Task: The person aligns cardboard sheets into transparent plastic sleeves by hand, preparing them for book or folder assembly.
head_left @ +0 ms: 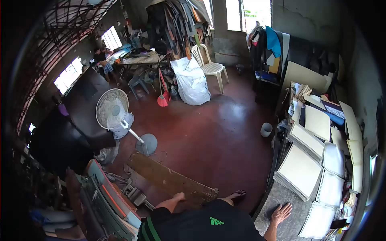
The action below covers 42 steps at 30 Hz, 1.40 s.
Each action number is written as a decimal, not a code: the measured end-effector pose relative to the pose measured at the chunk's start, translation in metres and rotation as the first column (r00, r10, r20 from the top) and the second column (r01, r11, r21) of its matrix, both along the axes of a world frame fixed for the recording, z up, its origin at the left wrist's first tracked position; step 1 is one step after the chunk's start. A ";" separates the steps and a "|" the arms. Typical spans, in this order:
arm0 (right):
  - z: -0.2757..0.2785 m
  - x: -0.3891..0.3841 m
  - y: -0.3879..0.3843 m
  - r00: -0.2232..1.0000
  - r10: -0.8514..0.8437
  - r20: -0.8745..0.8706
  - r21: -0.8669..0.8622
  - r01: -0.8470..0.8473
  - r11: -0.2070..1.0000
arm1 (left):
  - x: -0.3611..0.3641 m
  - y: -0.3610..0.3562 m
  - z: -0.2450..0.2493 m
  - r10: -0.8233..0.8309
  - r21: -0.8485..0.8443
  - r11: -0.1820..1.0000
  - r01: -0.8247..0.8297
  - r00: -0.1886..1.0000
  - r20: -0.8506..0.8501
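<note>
My left hand is held low in front of my body, its fingers curled closed, with nothing showing in them. It overlaps the near edge of a worn wooden bench in this view. On the right, my right hand lies with fingers spread on the grey worktable. Just beyond it is a stack of cream sheets, and a stack of whiter sheets lies to its right.
A white stand fan stands left, beyond the bench. Upright panels lean at the near left. Farther back are a white sack, a plastic chair and a person by a table. A pail sits beside the worktable.
</note>
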State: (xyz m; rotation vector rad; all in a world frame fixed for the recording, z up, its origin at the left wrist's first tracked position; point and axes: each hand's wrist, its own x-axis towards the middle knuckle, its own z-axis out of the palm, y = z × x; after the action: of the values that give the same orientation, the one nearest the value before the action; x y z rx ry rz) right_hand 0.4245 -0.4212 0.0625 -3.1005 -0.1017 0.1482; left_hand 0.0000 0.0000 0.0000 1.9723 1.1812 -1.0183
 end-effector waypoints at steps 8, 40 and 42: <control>0.014 -0.010 0.009 0.995 -0.007 -0.096 0.039 0.011 0.999 | 0.051 -0.021 -0.043 -0.104 0.024 0.995 0.102 0.928 0.357; 0.020 -0.155 -0.012 0.970 -0.190 0.150 0.328 0.133 0.935 | 0.307 -0.219 0.477 0.780 0.033 -0.411 0.911 0.333 0.530; 0.024 -0.164 -0.016 0.959 -0.246 0.141 0.318 0.191 0.929 | 0.327 -0.229 0.475 0.735 0.004 -0.511 0.860 0.435 0.521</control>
State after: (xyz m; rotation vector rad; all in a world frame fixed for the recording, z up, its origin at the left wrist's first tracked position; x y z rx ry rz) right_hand 0.2604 -0.4370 0.0866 -2.7847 0.2003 -0.1411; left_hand 0.3265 -0.2289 0.4751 0.2793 -1.2634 -0.3060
